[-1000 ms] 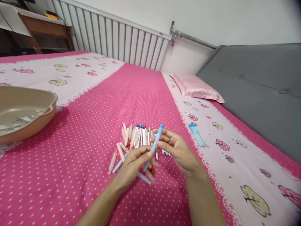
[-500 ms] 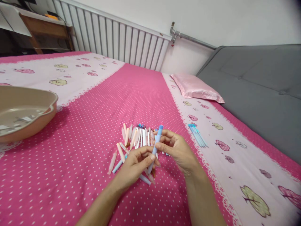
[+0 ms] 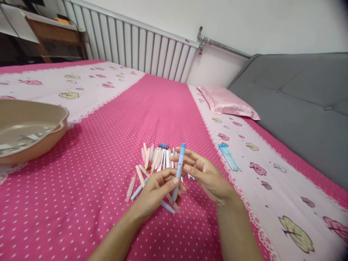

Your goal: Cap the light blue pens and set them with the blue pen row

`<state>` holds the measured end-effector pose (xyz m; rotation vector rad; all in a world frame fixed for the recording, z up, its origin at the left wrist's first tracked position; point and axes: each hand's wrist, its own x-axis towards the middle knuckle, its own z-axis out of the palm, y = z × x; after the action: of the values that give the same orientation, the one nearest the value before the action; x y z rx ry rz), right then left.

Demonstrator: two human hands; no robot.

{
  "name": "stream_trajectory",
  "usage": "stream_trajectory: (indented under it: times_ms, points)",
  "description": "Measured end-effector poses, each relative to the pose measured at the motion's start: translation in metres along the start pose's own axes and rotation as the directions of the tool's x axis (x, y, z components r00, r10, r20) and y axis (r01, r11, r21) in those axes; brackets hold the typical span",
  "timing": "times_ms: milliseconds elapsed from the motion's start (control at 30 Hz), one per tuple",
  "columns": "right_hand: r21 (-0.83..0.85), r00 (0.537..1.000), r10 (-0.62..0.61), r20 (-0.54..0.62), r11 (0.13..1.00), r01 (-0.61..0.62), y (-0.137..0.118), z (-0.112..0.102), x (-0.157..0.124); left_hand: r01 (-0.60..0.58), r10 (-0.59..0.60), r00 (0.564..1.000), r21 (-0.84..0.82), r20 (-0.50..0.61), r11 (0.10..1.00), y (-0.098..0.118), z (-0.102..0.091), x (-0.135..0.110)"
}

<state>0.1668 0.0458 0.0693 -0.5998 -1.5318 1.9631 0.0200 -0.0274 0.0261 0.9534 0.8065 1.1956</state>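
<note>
Both hands hold one light blue pen (image 3: 179, 167) nearly upright above a pink dotted bedspread (image 3: 103, 152). My left hand (image 3: 156, 192) pinches its lower part between thumb and fingers. My right hand (image 3: 206, 175) grips the upper part with its fingertips. Beneath and behind the hands lies a loose pile of pens (image 3: 156, 161), peach, white and blue, with a few scattered toward the front left.
A small bunch of blue pens (image 3: 228, 156) lies on the pale border to the right. A beige basin (image 3: 27, 128) sits at the left. A pink pillow (image 3: 227, 103) and a grey sofa (image 3: 299, 101) are at the right, a radiator behind.
The blue pen has turned from a slant to nearly upright between the two hands. The hands stay in about the same place.
</note>
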Motion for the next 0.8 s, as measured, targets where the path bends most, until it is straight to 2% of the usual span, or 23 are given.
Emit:
stream_trajectory:
  times_ms: [133, 333, 600, 700, 800]
  points:
    - [0.037, 0.999, 0.007, -0.047, 0.999, -0.005, 0.0022, -0.0008, 0.0019, 0.025, -0.025, 1.000, -0.001, -0.005, 1.000, 0.0000, 0.0000, -0.0011]
    - [-0.010, 0.991, -0.003, -0.131, 1.000, 0.001, 0.0051, -0.0016, 0.0031, 0.037, -0.037, 0.999, 0.021, 0.003, 0.999, 0.0004, 0.0007, -0.0008]
    - [0.040, 0.991, -0.025, -0.130, 0.999, 0.030, 0.0031, 0.0005, 0.0043, 0.030, -0.030, 0.999, -0.004, 0.013, 1.000, 0.0007, 0.0005, -0.0024]
    - [0.058, 0.996, 0.004, -0.094, 0.998, 0.002, 0.0014, 0.0004, 0.0034, 0.021, -0.021, 1.000, -0.004, 0.013, 1.000, 0.0002, 0.0000, -0.0013]
    - [0.047, 0.994, 0.022, -0.109, 0.999, -0.017, 0.0018, 0.0000, 0.0032, 0.025, -0.025, 1.000, 0.007, 0.007, 1.000, -0.0005, 0.0000, -0.0002]
